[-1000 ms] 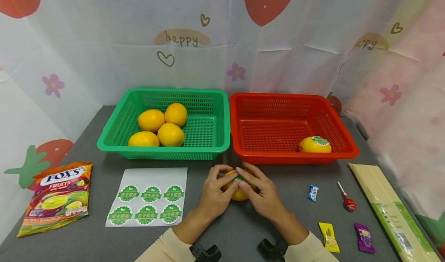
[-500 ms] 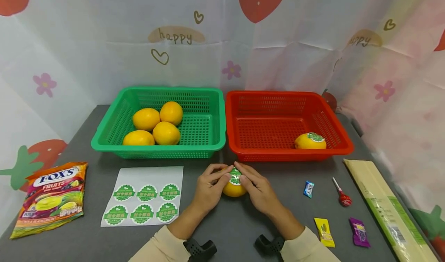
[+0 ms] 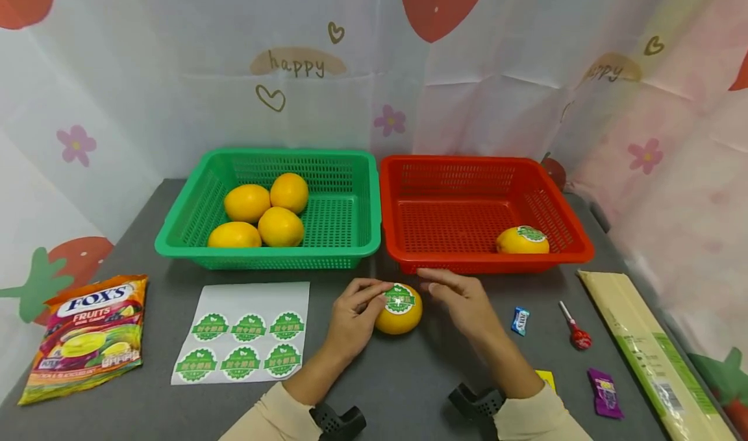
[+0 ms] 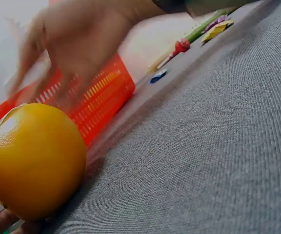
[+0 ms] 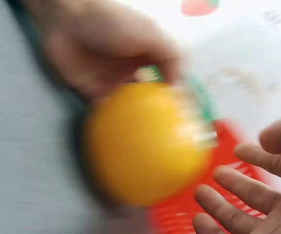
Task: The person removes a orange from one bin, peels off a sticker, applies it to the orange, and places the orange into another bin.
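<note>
A yellow lemon point(image 3: 400, 322) rests on the grey table in front of the baskets, a round green-and-white sticker point(image 3: 400, 299) on its upper side. My left hand point(image 3: 353, 321) holds it from the left, fingers bent around its side and a fingertip by the sticker. To the right, my right hand point(image 3: 464, 304) is apart from the fruit, its fingers spread and holding nothing in the right wrist view. A white sheet of green stickers point(image 3: 248, 293) lies left of my left hand.
Behind stand a green basket point(image 3: 269, 251) with several lemons and a red basket point(image 3: 456, 259) with one stickered lemon. A candy bag point(image 3: 90, 340) lies far left. Rightward are a blue candy point(image 3: 520, 321), a lollipop point(image 3: 580, 338), a purple candy point(image 3: 606, 393) and a long pale packet point(image 3: 654, 350).
My right hand has come off the lemon and moved right, now partly covering the yellow candy. The sticker is uncovered on the lemon, and my left hand stays at the fruit.
</note>
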### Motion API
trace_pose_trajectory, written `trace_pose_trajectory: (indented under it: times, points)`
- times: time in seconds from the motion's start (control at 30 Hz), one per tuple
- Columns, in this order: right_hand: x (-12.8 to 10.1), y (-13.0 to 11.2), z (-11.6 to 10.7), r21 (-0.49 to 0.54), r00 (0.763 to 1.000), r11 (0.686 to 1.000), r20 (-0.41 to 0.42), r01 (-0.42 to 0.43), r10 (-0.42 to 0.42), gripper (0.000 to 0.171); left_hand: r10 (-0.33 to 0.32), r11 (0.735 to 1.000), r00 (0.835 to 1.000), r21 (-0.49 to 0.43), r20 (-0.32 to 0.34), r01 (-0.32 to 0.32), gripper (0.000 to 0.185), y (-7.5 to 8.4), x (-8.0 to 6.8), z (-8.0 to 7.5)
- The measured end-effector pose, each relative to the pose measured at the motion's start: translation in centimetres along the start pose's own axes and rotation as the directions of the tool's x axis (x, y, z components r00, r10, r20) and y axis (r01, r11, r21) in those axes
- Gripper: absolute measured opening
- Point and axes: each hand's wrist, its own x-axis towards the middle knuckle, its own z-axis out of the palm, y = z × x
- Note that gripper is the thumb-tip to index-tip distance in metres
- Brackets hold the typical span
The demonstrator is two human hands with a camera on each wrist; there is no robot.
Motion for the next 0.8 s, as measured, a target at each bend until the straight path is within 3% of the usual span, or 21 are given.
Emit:
trace_pose_trajectory:
  times: [0.07, 0.13, 0.23, 0.33, 0.43, 0.57, 0.8]
  points:
    - [-0.2, -1.8, -1.7, -0.056, 0.99, 0.991, -0.064, 0.124, -0.128, 0.026, -0.005, 1.0, 1.0, 0.007, 0.014, 0.005, 0.019, -0.1, 0.1, 0.0]
    - [-0.5, -3.4, -3.7, -0.092, 0.957, 0.969, -0.161, 0.228, -0.24, 0.023, -0.021, 0.999, 0.999, 0.025, 0.034, 0.02, 0.022, -0.9, 0.0, 0.1]
    - [-0.8, -4.6, -6.8, -0.121, 0.867, 0.937, -0.355, 0.328, -0.35, 0.022, -0.048, 0.996, 0.997, 0.083, 0.064, 0.043, 0.029, -2.4, -0.2, 0.2]
    - [-1.0, -4.2, -10.0, -0.225, 0.772, 0.927, -0.513, 0.3, -0.375, 0.025, -0.072, 0.99, 0.994, 0.124, 0.083, 0.062, 0.036, -3.6, -0.5, 0.2]
    - [-1.2, -2.9, -12.6, -0.34, 0.717, 0.929, -0.61, 0.146, -0.336, 0.029, -0.079, 0.989, 0.993, 0.131, 0.091, 0.066, 0.038, -3.9, -0.7, 0.2]
    - [-1.1, -1.2, -14.8, -0.372, 0.709, 0.927, -0.668, -0.052, -0.228, 0.034, -0.065, 0.989, 0.993, 0.139, 0.097, 0.051, 0.04, -3.8, -0.6, 0.1]
    - [-0.8, 2.4, -16.3, -0.326, 0.746, 0.915, -0.665, -0.238, -0.043, 0.045, -0.054, 0.985, 0.989, 0.17, 0.135, 0.03, 0.045, -3.9, -0.4, 0.0]
